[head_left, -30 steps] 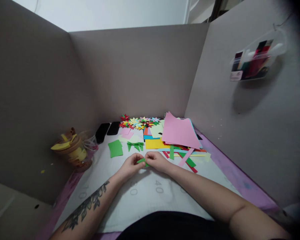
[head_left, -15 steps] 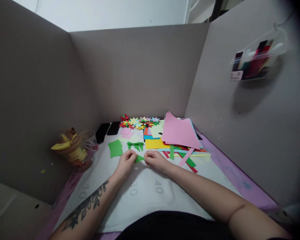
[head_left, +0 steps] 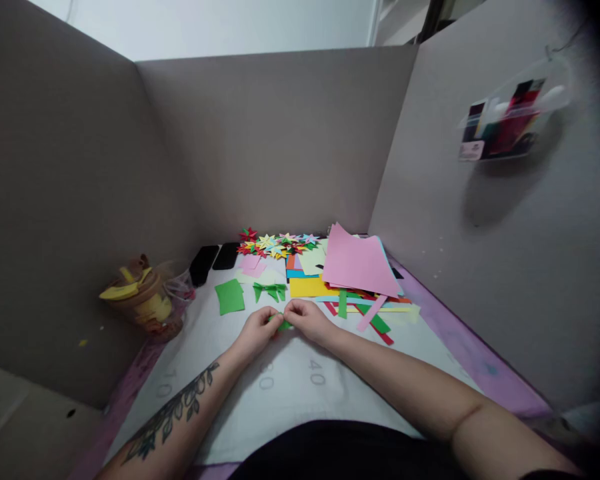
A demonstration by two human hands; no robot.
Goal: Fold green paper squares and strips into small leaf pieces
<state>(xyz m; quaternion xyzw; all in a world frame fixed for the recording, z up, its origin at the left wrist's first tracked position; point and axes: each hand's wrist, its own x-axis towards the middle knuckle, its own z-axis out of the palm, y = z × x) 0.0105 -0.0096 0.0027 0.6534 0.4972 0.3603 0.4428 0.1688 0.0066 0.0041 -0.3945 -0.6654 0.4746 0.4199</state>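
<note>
Between my fingertips is a small piece of green paper (head_left: 285, 325), mostly covered by my hands. My left hand (head_left: 260, 329) pinches its left side, and my right hand (head_left: 307, 319) pinches its upper right side; the two hands almost touch. Just beyond them lie several folded green paper pieces (head_left: 270, 291) in a row. Left of those is a small stack of green paper squares (head_left: 229, 297). Farther back, folded paper stars (head_left: 276, 247) in many colours are heaped by the back panel.
Pink paper sheets (head_left: 357, 262), a yellow sheet (head_left: 310, 287) and loose paper strips (head_left: 373, 313) lie at the right. Two dark phone-like slabs (head_left: 225, 256) and a pot (head_left: 145, 297) stand at the left. A clear pouch (head_left: 513, 123) hangs on the right panel (head_left: 480, 267).
My hands have come closer together, the left moving right. The green paper between them shows less and sits differently. The view has shifted slightly.
</note>
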